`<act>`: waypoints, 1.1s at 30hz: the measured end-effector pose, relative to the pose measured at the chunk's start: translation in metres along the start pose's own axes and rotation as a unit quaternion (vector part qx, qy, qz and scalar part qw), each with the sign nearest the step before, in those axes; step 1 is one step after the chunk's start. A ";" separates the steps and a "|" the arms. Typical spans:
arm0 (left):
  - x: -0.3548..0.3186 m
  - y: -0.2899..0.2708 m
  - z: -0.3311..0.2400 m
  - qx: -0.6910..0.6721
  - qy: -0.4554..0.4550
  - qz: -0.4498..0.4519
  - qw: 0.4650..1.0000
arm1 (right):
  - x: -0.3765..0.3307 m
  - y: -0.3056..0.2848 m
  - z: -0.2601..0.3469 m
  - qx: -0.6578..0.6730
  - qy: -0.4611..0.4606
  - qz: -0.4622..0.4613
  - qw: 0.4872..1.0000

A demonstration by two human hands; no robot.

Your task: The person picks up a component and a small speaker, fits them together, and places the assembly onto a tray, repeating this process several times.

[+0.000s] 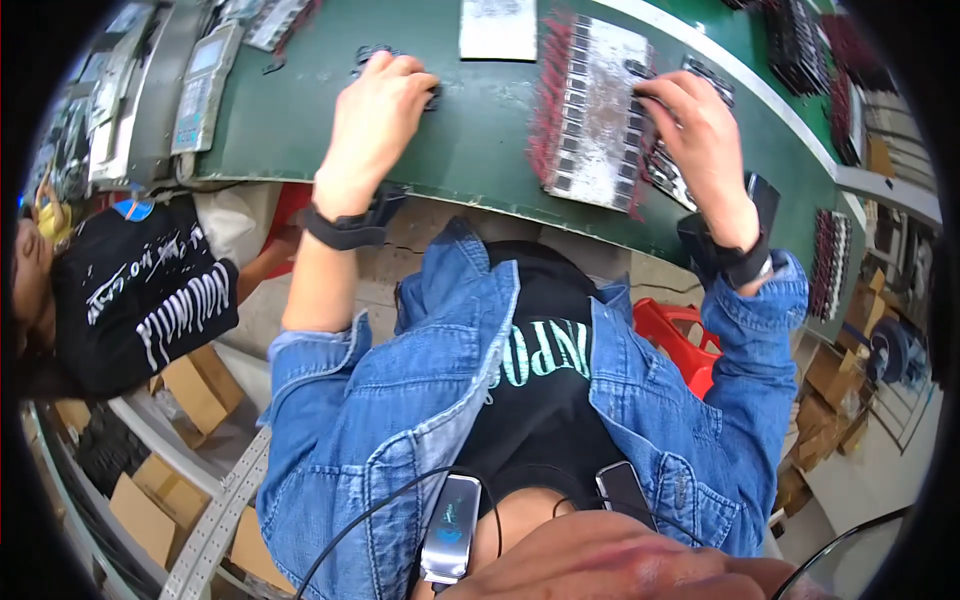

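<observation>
Components, small, black and rectangular with thin red leads, fill a pale flat tray (600, 120) in tight rows, and the tray lies on the green belt (480, 130) directly under and just left of the right hand (690, 130). That hand is curled narrow, fingertips pinched down on one black piece (640, 92) at the tray's upper right edge; whether the piece is lifted free or only pressed I cannot tell.

Each part looks light and stiff in the body, but the red leads look thin and likely to bend, so the body's two short sides seem the safe place to pinch, keeping clear of the wires. The tray itself looks thin and could flex if lifted by one corner.

Well apart to the left, the left hand (375, 115) rests palm down, fingers loosely bent over a few dark loose parts (375, 55) on the belt; what it holds, if anything, is hidden beneath it.

Beyond the left hand, a grey handheld meter (205, 85) lies at the belt's edge. Past the right hand, more filled trays (800, 40) sit across a white divider. Another person in a black shirt (140, 300) sits further left.
</observation>
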State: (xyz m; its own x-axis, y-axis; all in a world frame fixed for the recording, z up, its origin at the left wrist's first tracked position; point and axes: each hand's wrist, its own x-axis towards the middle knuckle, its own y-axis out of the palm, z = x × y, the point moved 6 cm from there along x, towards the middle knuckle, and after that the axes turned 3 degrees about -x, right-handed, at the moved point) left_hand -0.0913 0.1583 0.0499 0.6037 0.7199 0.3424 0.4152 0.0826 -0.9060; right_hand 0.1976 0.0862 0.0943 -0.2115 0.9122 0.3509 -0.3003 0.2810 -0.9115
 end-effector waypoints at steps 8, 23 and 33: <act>0.007 -0.005 0.002 -0.009 0.001 0.072 0.997 | 0.001 0.003 -0.001 0.021 0.009 0.009 1.000; 0.012 0.015 -0.048 -0.634 -0.228 -0.105 0.731 | 0.009 0.006 -0.004 0.006 0.007 0.025 1.000; 0.006 0.022 -0.061 -0.635 -0.254 -0.098 0.723 | 0.013 0.012 -0.008 0.033 -0.001 0.048 0.998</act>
State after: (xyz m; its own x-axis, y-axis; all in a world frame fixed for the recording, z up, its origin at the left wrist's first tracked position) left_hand -0.0369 0.1223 0.0472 0.2549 0.9670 0.0052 0.9434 -0.2499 0.2181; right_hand 0.1986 0.1034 0.0861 -0.2436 0.9334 0.2636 -0.3387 0.1728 -0.9249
